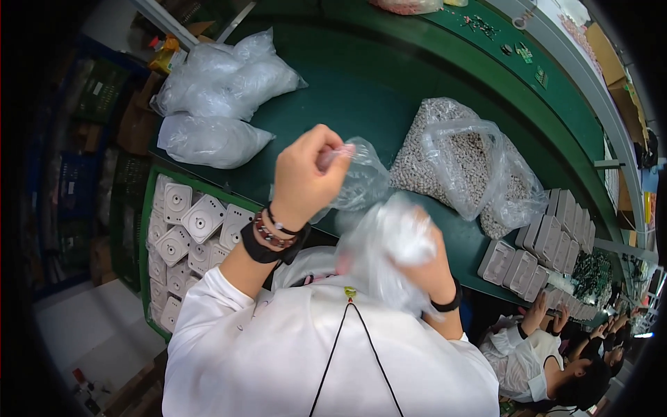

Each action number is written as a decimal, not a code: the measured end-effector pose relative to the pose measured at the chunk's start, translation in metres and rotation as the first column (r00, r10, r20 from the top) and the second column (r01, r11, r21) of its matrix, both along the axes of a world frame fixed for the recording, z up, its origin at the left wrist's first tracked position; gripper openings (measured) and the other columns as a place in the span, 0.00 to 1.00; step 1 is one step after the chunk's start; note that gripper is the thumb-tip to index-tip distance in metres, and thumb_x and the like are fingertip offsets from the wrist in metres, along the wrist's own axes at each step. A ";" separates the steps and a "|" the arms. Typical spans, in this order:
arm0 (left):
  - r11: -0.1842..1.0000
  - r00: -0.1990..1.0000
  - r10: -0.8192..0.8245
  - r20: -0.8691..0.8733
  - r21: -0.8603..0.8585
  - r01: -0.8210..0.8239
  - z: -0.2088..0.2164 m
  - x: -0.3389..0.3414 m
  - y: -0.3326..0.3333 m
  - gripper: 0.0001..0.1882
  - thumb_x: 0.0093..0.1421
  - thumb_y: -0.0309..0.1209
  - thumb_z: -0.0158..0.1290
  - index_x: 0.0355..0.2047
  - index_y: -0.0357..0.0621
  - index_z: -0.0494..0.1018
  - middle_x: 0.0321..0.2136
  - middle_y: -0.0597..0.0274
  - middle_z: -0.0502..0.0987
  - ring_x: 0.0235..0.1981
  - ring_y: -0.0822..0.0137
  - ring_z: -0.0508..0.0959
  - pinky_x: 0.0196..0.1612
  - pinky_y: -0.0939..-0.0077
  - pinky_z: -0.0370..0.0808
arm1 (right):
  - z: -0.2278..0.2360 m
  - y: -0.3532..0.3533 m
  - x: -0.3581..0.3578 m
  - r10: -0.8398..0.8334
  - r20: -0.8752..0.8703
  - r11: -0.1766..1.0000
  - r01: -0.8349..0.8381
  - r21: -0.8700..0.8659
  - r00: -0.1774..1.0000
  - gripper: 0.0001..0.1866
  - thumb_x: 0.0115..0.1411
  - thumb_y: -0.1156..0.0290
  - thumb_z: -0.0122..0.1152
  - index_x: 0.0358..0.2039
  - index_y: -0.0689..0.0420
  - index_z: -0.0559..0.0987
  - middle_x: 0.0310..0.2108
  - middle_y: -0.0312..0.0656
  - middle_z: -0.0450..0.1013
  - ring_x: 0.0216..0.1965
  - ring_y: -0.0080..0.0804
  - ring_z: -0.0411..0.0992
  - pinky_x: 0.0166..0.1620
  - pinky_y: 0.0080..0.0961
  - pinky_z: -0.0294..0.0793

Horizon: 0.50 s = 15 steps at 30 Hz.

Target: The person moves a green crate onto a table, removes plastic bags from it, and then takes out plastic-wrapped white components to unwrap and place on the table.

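Observation:
My left hand (306, 174), with bracelets and a black band at its wrist, is closed with the fingertips pinching a thin clear plastic bag (365, 177). The bag hangs over the green work surface to the right of that hand. Close to my chest, my right hand (432, 264) is wrapped round a bunched clear plastic bag (389, 243). Motion smears this bag, and what is inside it cannot be made out. Whether the two pieces of plastic are joined is unclear.
Puffed clear bags (222, 83) lie at the far left. Beside my left arm, a green crate (148, 229) holds several white square housings (203, 217). An opened bag of small beige parts (451, 153) lies to the right, near grey trays (521, 267). A co-worker (531, 354) sits at the lower right.

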<state>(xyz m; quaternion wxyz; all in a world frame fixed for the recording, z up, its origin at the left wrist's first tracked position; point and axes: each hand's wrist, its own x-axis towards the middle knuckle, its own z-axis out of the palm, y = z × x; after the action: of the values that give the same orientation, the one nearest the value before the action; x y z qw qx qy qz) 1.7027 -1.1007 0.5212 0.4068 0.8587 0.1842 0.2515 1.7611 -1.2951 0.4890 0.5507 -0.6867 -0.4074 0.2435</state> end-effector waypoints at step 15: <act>0.705 0.758 -0.650 0.060 -0.323 0.631 -0.009 -0.026 -0.030 0.10 0.52 0.28 0.47 0.33 0.40 0.74 0.15 0.61 0.68 0.15 0.75 0.66 0.19 0.83 0.60 | -0.024 0.064 0.021 -0.159 -0.698 0.913 0.373 0.164 0.698 0.20 0.52 0.69 0.51 0.47 0.60 0.65 0.42 0.44 0.65 0.39 0.31 0.67 0.42 0.24 0.67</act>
<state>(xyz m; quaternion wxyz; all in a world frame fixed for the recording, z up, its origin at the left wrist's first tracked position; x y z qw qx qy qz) 1.6769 -1.1309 0.5121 0.5982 0.7970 -0.0747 0.0357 1.7821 -1.2309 0.4649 0.7848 -0.5148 -0.1079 0.3278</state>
